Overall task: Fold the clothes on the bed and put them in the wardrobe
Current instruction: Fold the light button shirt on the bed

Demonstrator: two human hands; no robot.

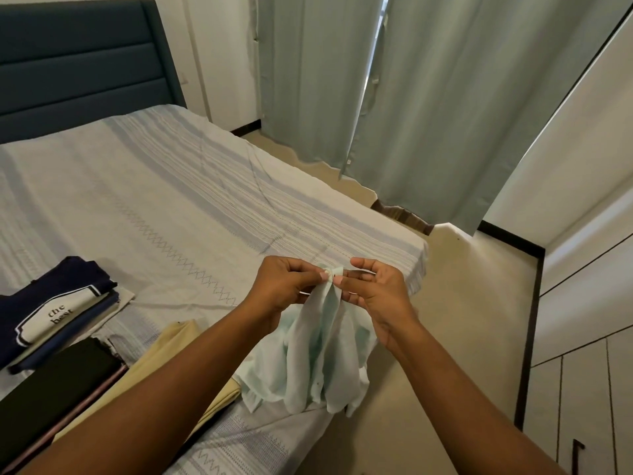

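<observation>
A pale mint and white shirt (318,358) hangs crumpled over the bed's front right corner. My left hand (284,286) and my right hand (373,289) both pinch its top edge close together, fingertips almost touching. On the bed (164,200) to the left lies a folded navy stack (54,310) with a white panel reading "the best". In front of it lie a folded black garment (51,389) and a pale yellow garment (181,347), partly hidden by my left forearm. White wardrobe doors (589,303) stand at the right.
A dark blue padded headboard (78,63) closes the far left. Pale green curtains (411,97) hang beyond the bed. Beige floor (462,303) runs between the bed and the wardrobe, whose dark handle (577,450) shows at the bottom right.
</observation>
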